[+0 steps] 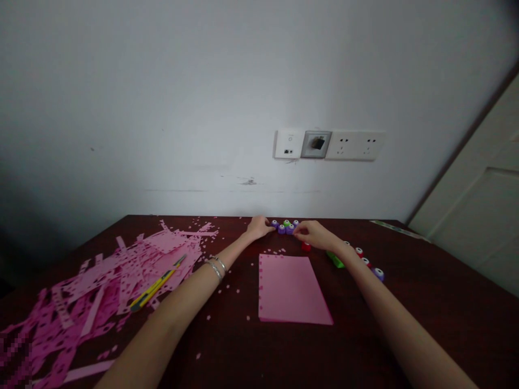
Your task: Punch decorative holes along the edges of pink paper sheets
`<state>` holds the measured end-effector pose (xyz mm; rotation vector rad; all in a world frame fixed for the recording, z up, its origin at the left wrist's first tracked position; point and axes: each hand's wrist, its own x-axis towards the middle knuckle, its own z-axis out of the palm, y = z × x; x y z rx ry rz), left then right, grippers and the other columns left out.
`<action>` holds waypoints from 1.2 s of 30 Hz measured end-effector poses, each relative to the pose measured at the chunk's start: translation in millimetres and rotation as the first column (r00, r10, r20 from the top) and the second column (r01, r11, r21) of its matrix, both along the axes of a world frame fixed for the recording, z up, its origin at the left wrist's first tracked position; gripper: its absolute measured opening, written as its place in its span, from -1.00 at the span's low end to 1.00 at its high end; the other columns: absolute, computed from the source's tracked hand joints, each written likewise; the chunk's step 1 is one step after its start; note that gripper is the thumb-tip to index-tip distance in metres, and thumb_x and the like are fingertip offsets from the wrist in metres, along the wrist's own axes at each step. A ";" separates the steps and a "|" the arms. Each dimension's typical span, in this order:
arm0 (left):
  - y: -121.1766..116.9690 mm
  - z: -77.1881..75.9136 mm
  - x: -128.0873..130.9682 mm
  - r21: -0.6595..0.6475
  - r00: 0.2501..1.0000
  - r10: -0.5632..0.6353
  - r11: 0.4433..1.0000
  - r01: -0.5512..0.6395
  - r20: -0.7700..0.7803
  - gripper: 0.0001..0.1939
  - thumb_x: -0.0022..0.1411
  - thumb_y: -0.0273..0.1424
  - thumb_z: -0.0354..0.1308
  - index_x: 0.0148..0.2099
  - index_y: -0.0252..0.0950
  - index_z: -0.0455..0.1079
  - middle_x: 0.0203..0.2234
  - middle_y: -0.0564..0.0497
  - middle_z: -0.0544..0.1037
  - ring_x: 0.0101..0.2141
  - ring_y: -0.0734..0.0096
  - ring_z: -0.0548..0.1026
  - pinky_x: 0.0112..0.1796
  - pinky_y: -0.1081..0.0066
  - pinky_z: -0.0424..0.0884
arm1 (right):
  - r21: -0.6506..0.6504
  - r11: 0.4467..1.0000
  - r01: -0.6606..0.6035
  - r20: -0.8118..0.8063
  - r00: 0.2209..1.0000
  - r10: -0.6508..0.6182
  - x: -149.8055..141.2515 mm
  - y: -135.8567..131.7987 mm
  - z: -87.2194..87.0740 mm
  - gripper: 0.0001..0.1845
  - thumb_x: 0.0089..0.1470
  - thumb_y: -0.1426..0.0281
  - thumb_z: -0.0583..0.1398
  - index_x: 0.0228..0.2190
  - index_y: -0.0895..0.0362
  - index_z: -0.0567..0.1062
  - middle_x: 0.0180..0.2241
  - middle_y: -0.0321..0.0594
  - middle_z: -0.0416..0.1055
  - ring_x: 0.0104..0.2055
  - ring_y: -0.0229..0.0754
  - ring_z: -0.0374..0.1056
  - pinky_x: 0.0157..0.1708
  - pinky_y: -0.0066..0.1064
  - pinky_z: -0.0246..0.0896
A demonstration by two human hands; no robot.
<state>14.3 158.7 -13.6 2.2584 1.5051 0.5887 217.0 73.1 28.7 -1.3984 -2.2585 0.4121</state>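
Both my arms reach to the far edge of a dark wooden table [425, 302]. My left hand [258, 227] and my right hand [314, 234] close in from either side on a small cluster of purple and green paper punches [286, 226] by the wall. Fingers of both hands are curled and touch the cluster. A red punch [306, 247] lies just under my right hand. A stack of pink paper [291, 290] with punched holes along its left edge lies between my forearms. Silver bangles sit on my left wrist [217, 266].
A heap of punched pink paper strips [101, 286] covers the table's left part, with a yellow utility knife [156, 284] on it. More punches, green [335, 260], red and purple [378, 273], lie in a row at right. Wall sockets [329, 145] sit above. A door [478, 205] stands at right.
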 end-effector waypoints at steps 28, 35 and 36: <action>-76.3 56.7 -13.7 0.176 0.993 -0.047 0.984 0.028 0.109 -0.70 0.05 -0.21 0.10 -0.31 -0.32 0.50 -0.44 -0.07 0.53 -0.39 0.35 0.43 -0.35 0.44 0.26 | -0.017 0.999 0.036 -0.146 0.989 -0.038 -30.0 -17.0 17.3 -0.69 0.07 0.36 0.04 -0.24 0.15 0.53 -0.39 -0.17 0.49 -0.61 -0.27 0.31 -0.65 -0.46 0.24; -79.6 50.0 -14.2 0.173 0.959 -0.141 0.980 0.099 0.248 -0.78 0.03 -0.31 0.12 -0.39 -0.36 0.48 -0.56 -0.03 0.51 -0.49 0.42 0.43 -0.45 0.47 0.28 | -0.041 0.999 -0.021 -0.219 0.976 0.012 -39.7 -20.6 12.9 -0.69 0.04 0.39 0.05 -0.23 0.19 0.51 -0.37 -0.21 0.47 -0.67 -0.40 0.26 -0.79 -0.61 0.18; -78.5 48.3 -13.5 0.149 0.946 -0.153 0.982 0.114 0.285 -0.79 0.03 -0.33 0.11 -0.39 -0.37 0.48 -0.57 -0.02 0.51 -0.51 0.43 0.43 -0.47 0.48 0.28 | -0.038 0.999 -0.024 -0.235 0.972 0.014 -40.2 -20.4 11.7 -0.69 0.03 0.40 0.06 -0.22 0.19 0.50 -0.36 -0.21 0.47 -0.66 -0.40 0.26 -0.79 -0.62 0.19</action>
